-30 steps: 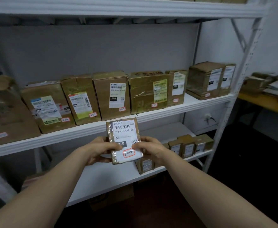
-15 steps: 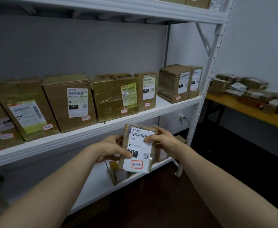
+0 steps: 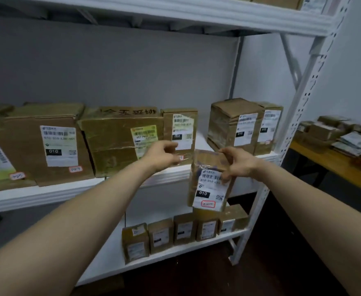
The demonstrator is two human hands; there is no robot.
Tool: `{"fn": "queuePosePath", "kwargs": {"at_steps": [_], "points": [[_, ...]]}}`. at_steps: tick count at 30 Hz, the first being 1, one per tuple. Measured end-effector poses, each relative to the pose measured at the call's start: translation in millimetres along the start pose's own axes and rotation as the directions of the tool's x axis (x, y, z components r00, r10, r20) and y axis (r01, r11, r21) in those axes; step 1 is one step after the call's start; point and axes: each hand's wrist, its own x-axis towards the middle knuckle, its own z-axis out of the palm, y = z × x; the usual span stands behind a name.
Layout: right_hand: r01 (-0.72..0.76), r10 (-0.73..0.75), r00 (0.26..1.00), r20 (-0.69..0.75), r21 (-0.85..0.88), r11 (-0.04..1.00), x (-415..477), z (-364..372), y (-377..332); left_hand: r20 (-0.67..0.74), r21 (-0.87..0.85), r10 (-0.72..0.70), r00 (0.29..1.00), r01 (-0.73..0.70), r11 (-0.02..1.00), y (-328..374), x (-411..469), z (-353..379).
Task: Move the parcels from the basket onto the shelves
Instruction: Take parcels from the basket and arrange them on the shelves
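My right hand (image 3: 239,162) pinches the parcel (image 3: 209,189) by its top. It hangs upright at the middle shelf's (image 3: 47,195) front edge, just under the gap right of the 060 box (image 3: 179,129). My left hand (image 3: 160,153) hangs loosely curled and empty.

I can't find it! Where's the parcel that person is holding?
In the head view, right of centre: the parcel hangs from the right hand in front of the middle shelf, below the gap between the 060 box and the taped box.
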Motion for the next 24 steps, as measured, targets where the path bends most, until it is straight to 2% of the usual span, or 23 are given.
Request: {"fn": "queuePosePath", "kwargs": {"at_steps": [2, 4, 6, 10, 17, 20, 24], "points": [[0.025, -0.03, 0.999, -0.017, -0.232, 0.972, 25.0, -13.7, 0.0, -0.155, 0.3, 0.119, 0.981, -0.068, 0.951, 10.6, 19.3, -5.6], [0.062, -0.079, 0.996, -0.037, -0.341, 0.938, 43.1, -25.7, -4.4, -0.176, 0.622, 0.289, 0.941, -0.121, 0.773, 18.1, 38.9, -11.7], [0.086, -0.136, 0.988, -0.074, -0.468, 0.879, 57.9, -35.6, -7.9, -0.157, 0.765, 0.418, 0.895, -0.157, 0.624, 24.5, 59.9, -16.6], [0.077, -0.145, 0.988, -0.058, -0.627, 0.776, 81.9, -48.3, -9.7, -0.163, 0.83, 0.43, 0.888, -0.112, 0.546, 28.9, 96.0, -16.9], [0.174, -0.209, 0.977, 0.047, -0.741, 0.649, 117.0, -66.3, -11.6, -0.105, 0.902, 0.276, 0.955, -0.026, 0.432, 31.8, 127.5, -4.3], [0.216, -0.248, 0.965, 0.08, -0.778, 0.59, 131.3, -68.2, -13.9, -0.118, 0.908, 0.252, 0.961, 0.001, 0.42, 32.6, 129.0, -0.6], [0.243, -0.316, 0.945, 0.086, -0.831, 0.5, 146.3, -70.0, -11.6, -0.158, 0.902, 0.301, 0.941, 0.013, 0.431, 35.5, 126.9, 3.3]]}}
